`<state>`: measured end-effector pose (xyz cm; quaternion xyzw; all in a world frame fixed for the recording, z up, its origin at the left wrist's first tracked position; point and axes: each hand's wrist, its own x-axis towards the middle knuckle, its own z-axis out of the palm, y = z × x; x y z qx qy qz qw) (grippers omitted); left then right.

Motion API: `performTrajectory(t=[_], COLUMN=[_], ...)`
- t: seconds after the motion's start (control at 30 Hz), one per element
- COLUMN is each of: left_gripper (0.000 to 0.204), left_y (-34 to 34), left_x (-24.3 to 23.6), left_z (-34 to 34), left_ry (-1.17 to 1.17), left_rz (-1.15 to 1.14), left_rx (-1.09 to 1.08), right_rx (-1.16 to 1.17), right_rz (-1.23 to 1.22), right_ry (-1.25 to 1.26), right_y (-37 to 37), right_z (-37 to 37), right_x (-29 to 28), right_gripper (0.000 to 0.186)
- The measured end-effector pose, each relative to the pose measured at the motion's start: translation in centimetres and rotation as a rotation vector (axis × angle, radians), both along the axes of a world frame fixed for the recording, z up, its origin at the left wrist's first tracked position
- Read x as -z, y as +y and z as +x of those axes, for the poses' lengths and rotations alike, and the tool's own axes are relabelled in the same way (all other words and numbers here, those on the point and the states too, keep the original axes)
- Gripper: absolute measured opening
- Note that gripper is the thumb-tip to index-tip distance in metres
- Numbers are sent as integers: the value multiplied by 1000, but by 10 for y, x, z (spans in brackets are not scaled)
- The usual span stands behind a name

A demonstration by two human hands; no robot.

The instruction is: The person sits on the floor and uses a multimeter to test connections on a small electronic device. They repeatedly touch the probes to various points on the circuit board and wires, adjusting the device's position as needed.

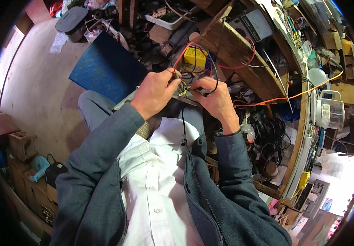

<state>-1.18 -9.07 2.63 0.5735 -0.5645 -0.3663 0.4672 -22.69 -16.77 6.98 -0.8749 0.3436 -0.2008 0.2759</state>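
With thumb and finger closed, the left hand (154,92) pinches a red lead (181,53) and the right hand (214,97) a black lead (216,74), around uncovered wires (183,84) between them, what is done or left there too small to tell.

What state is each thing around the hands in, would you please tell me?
Left hand: fingers closed on the red lead
Red lead: curved, running up from the left hand
Right hand: fingers pinched on the black lead
Black lead: looped over the right hand
Yellow box: partly hidden behind leads
Jacket: open at the front
White shirt: buttoned
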Motion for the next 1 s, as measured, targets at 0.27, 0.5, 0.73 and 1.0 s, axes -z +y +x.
performTrajectory(t=[0.27,0.5,0.73,1.0], left_gripper=[20,19,18,19], left_y=[2,0,1,3], left_x=[-1,1,1,1], left_z=[1,0,0,0], left_ry=[-14,-26,-15,-30], left_rz=[-24,-42,-40,-44], left_rx=[-10,-14,-17,-16], right_rx=[-11,-6,-16,-40], right_rz=[-23,-49,-56,-84], right_ry=[17,48,45,67], right_y=[2,2,4,7], right_z=[3,4,2,-1], right_x=[-1,-1,1,3], right_gripper=[16,15,16,17])
